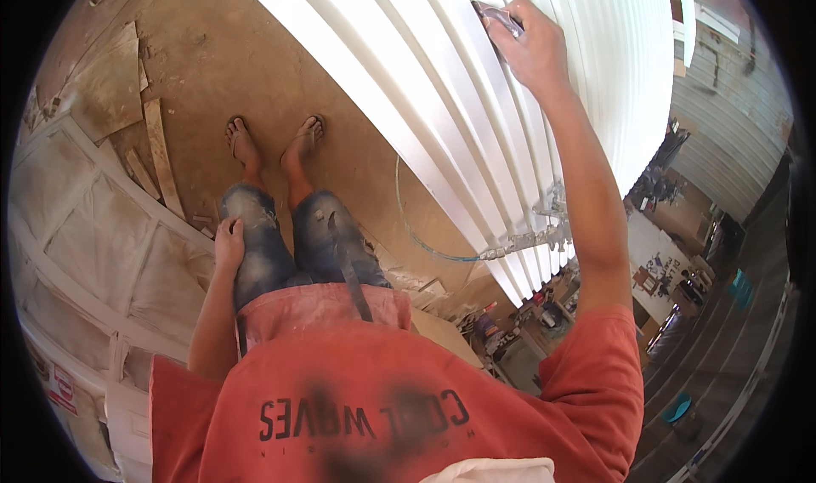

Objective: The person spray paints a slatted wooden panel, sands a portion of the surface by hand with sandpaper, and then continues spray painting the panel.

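Note:
My right hand [537,45] reaches far forward over a row of long white ribbed strips [425,83]. Its fingers are closed on a small, dark grey, flat pad [501,19], pressed against one of the strips; its exact kind is too small to make out. My left hand [229,243] hangs down beside my left thigh, its fingers lying loosely against the blue jeans [255,266], with nothing seen in it. A metal spray gun [535,238] with a thin clear hose [406,219] sits at the near part of the strips.
Bare brown floor [263,58] lies under my sandalled feet. At left stand pale framed panels [102,236], with wooden boards [161,156] beside them. Cluttered tools and containers [544,317] fill the lower right, and corrugated sheeting [731,126] rises at far right.

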`<move>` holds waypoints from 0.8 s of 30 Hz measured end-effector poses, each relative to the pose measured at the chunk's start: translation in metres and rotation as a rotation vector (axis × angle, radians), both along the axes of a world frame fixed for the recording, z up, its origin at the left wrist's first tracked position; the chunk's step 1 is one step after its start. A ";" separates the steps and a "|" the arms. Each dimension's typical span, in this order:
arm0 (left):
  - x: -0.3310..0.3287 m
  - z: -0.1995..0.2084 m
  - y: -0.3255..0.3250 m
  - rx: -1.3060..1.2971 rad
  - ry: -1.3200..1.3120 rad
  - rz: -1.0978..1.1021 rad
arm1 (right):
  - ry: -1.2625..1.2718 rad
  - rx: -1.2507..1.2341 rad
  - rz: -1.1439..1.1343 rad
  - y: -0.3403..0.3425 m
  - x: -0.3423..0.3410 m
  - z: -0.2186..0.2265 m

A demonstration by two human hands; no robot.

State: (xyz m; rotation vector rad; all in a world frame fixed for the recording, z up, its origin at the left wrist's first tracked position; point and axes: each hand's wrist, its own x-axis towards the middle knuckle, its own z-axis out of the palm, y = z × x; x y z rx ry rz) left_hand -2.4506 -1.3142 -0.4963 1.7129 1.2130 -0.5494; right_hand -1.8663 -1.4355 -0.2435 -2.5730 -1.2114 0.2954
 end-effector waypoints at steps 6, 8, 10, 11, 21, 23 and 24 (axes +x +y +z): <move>-0.006 -0.006 -0.008 0.030 0.003 -0.001 | 0.016 -0.112 -0.080 -0.065 -0.009 -0.007; -0.005 -0.010 -0.001 0.026 0.009 -0.038 | -0.055 -0.107 -0.025 -0.043 -0.002 -0.005; 0.018 0.000 0.009 0.004 0.017 -0.075 | -0.070 0.003 0.068 -0.002 0.012 -0.008; 0.030 0.009 0.012 -0.006 0.025 -0.092 | -0.048 0.019 0.094 0.012 0.011 -0.004; 0.237 0.156 0.022 0.635 -0.602 -0.094 | 0.048 0.174 -0.247 -0.115 -0.062 0.003; 0.276 0.194 0.021 0.723 -0.740 -0.209 | -0.127 0.249 -0.237 -0.098 -0.080 -0.018; 0.291 0.205 0.019 0.767 -0.812 -0.273 | -0.097 0.274 -0.264 -0.080 -0.082 -0.018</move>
